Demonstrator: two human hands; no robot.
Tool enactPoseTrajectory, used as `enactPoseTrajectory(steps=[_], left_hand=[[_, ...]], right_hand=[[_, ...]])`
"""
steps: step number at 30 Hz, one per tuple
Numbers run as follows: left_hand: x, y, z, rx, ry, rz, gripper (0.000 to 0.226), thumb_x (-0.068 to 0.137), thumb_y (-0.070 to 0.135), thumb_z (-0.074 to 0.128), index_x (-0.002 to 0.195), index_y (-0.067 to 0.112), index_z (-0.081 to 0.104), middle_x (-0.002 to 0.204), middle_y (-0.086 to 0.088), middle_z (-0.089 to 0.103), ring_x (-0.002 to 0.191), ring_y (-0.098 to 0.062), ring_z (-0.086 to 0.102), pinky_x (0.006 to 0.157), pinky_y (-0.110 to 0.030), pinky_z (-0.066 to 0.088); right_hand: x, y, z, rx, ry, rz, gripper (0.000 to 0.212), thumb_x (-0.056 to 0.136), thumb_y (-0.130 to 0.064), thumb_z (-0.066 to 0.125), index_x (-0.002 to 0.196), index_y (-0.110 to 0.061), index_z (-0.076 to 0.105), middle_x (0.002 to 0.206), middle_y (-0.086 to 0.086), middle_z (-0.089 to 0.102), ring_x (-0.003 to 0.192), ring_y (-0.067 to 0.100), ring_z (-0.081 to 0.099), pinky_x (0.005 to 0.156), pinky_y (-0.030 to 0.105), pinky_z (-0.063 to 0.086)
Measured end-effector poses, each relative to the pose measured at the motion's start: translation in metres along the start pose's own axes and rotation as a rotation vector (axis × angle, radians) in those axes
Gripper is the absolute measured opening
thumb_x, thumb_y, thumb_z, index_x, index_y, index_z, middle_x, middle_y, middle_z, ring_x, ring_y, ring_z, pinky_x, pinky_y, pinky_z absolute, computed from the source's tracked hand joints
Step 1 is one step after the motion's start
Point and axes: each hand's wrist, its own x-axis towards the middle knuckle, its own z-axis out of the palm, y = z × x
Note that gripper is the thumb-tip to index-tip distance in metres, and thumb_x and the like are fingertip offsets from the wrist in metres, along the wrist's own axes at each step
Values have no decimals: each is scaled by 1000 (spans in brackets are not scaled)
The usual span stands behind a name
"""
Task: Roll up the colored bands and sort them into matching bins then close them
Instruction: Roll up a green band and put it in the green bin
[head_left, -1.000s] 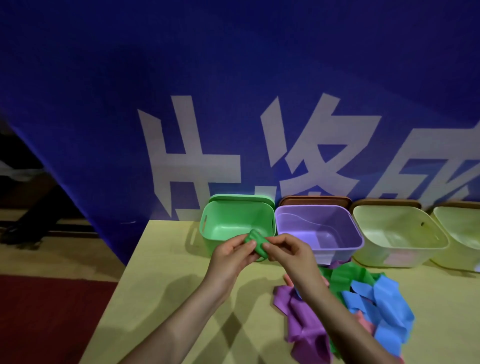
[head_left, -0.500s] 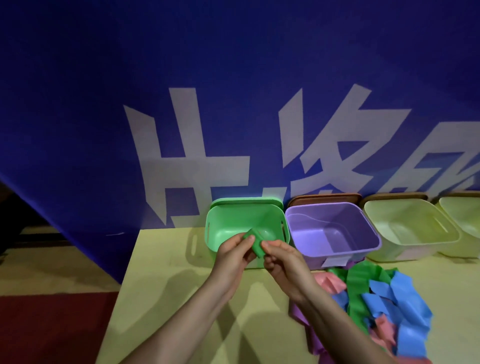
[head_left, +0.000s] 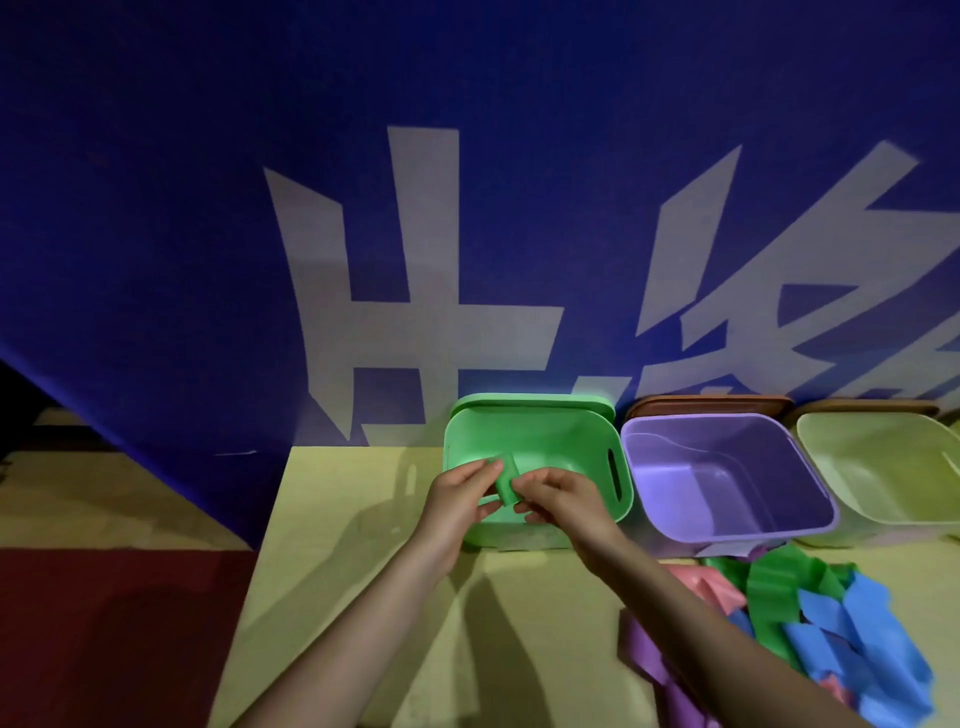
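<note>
A person's two bare hands meet over a yellow-green table (head_left: 332, 530), seen from a head-worn camera. The left hand (head_left: 457, 501) and the right hand (head_left: 558, 499) each pinch one end of a small rolled green band (head_left: 506, 480), held just above the near rim of the green bin (head_left: 540, 441) at about 12 o'clock from the hands.

The roll looks light, soft and springy — likely a thin stretch material that would uncurl if released loosely. Holding it across the roll, fingers on the outer wrap and thumb beneath, seems the safest hold; it should not be fragile.

Going left to right, four open bins stand in a row against a blue banner (head_left: 208, 208): the green bin, a purple bin (head_left: 727, 525), a pale yellow-green bin (head_left: 883, 462), and a fourth only guessed at the far right edge. A green lid (head_left: 535, 401) leans behind the green bin, and brown lids (head_left: 706, 402) behind the others.

At 4 o'clock from the hands lies one pile of loose bands (head_left: 810, 618) — green, blue, pink and purple. The tangle hides how many of each.
</note>
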Motion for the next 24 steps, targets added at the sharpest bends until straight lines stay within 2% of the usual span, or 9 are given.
enactPoseTrajectory(steps=[3, 5, 7, 9, 11, 13, 16, 20, 24], left_hand=[[21, 3, -9, 218, 68, 3, 30, 96, 31, 53, 117, 12, 63, 106, 1, 64, 94, -8, 59, 85, -28, 53], [35, 4, -17, 287, 169, 82, 33, 98, 30, 50, 121, 9, 61, 101, 2, 61, 89, -8, 57, 75, -21, 51], [45, 3, -24, 350, 260, 191, 28, 98, 27, 49, 119, 14, 63, 108, 1, 61, 91, -5, 56, 71, -12, 44], [54, -4, -31, 430, 338, 285, 22, 97, 24, 48, 111, 23, 66, 113, 3, 59, 91, 3, 53, 75, -9, 39], [63, -11, -37, 435, 392, 276, 20, 96, 23, 48, 108, 26, 65, 112, 3, 57, 92, 4, 53, 82, -17, 43], [72, -17, -41, 431, 393, 207, 22, 96, 25, 49, 113, 23, 62, 113, 1, 56, 95, -5, 57, 87, -29, 48], [80, -23, -42, 417, 373, 150, 25, 96, 26, 49, 116, 17, 61, 109, 0, 61, 95, -12, 58, 84, -31, 48], [80, -28, -39, 360, 324, 155, 17, 98, 25, 45, 98, 21, 62, 93, 2, 64, 86, -12, 59, 73, -30, 46], [80, -28, -38, 316, 330, 147, 19, 98, 23, 44, 91, 20, 61, 83, 3, 64, 77, -11, 58, 67, -26, 44]], right_hand=[[25, 6, 5, -136, 1, 13, 6, 86, -16, 69, 84, -10, 67, 80, 3, 68, 77, 15, 64, 64, 24, 49], [44, 12, 8, -152, 71, 71, 12, 86, -16, 69, 89, -5, 67, 83, 3, 66, 80, 14, 60, 64, 24, 48], [66, 18, 11, -192, 108, 152, 19, 85, -17, 70, 93, -1, 67, 84, 5, 64, 79, 15, 56, 62, 25, 46], [90, 23, 16, -265, 101, 257, 15, 85, -18, 71, 88, -4, 66, 78, 5, 61, 70, 14, 53, 56, 25, 42], [114, 31, 22, -304, 107, 354, 20, 84, -16, 72, 71, -6, 61, 64, 6, 56, 54, 14, 48, 49, 23, 39], [134, 40, 30, -327, 115, 403, 31, 83, -12, 72, 58, -7, 54, 53, 8, 52, 46, 16, 45, 51, 25, 42], [151, 51, 42, -330, 119, 449, 32, 80, -9, 74, 55, -7, 53, 47, 9, 52, 48, 20, 51, 70, 34, 52], [158, 57, 54, -359, 76, 430, 28, 80, -5, 71, 57, -4, 55, 53, 11, 52, 47, 20, 52, 58, 31, 49], [164, 62, 60, -472, 84, 406, 26, 79, -9, 71, 57, -5, 57, 56, 9, 56, 52, 19, 55, 65, 32, 51]])
